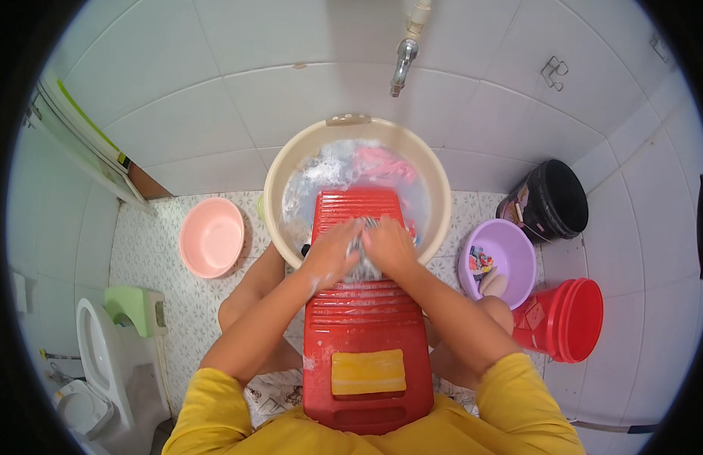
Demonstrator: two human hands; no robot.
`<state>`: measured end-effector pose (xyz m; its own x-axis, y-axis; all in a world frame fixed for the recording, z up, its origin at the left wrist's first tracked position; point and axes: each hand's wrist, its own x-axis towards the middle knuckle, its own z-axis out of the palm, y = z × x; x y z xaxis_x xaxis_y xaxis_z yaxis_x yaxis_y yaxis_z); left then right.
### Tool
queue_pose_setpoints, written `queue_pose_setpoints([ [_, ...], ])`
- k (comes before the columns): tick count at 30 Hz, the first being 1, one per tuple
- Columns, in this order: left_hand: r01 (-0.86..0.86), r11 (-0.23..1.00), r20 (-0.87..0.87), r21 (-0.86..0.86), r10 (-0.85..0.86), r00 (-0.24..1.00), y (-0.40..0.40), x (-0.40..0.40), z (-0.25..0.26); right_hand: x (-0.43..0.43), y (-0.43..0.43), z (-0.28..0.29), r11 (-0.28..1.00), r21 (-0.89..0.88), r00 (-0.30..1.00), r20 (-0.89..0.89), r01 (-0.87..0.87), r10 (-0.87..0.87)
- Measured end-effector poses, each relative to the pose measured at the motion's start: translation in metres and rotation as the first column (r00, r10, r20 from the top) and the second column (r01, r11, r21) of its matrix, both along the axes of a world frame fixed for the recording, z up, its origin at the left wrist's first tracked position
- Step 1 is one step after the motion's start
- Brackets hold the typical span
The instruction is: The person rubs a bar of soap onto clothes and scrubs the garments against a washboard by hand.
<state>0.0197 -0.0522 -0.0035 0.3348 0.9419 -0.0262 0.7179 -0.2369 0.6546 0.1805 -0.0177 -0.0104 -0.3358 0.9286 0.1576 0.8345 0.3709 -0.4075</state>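
Observation:
Both my hands grip a wet, soapy grey-and-white cloth (362,264) against the ridges of a red plastic washboard (367,327). My left hand (331,253) is on its left side, and my right hand (390,244) bunches it from the right; both are a little blurred. The board's far end leans into a large cream basin (442,187) of sudsy water. A pink cloth (382,164) floats among the foam there. On the board's near end, close to my body, lies a yellow bar of laundry soap (368,372).
Left of the basin sits a pink bowl (212,238); a green stool (129,307) stands by a white toilet (95,347). To the right are a purple basin (516,250) holding small cloths, a black bucket (561,199) and a red bucket (581,320). A metal tap (405,62) hangs above.

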Motion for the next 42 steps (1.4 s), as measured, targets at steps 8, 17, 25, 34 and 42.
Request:
queue_pose_setpoints([
  [8, 0.010, 0.997, -0.190, 0.074, 0.005, 0.982, -0.027, 0.022, 0.009, 0.011, -0.021, 0.015, 0.999, -0.028, 0.996, 0.080, 0.036, -0.033],
  [17, 0.082, 0.997, -0.113, -0.015, -0.083, 0.990, -0.011, 0.000, 0.008, 0.014, -0.018, -0.007, 0.980, 0.171, 0.995, 0.036, -0.101, 0.097],
  [25, -0.043, 0.990, -0.249, 0.133, 0.075, 0.966, -0.021, 0.023, 0.013, 0.012, -0.014, -0.002, 0.990, 0.113, 0.996, 0.044, -0.080, 0.075],
  [34, 0.159, 0.980, -0.078, 0.117, -0.151, 0.985, -0.021, -0.002, 0.011, 0.020, -0.030, 0.015, 0.990, -0.047, 0.989, 0.050, -0.134, 0.136],
  [42, 0.012, 0.999, -0.306, -0.051, -0.027, 0.952, -0.001, 0.018, 0.019, 0.003, 0.007, -0.005, 0.989, 0.146, 1.000, 0.026, -0.002, -0.002],
])
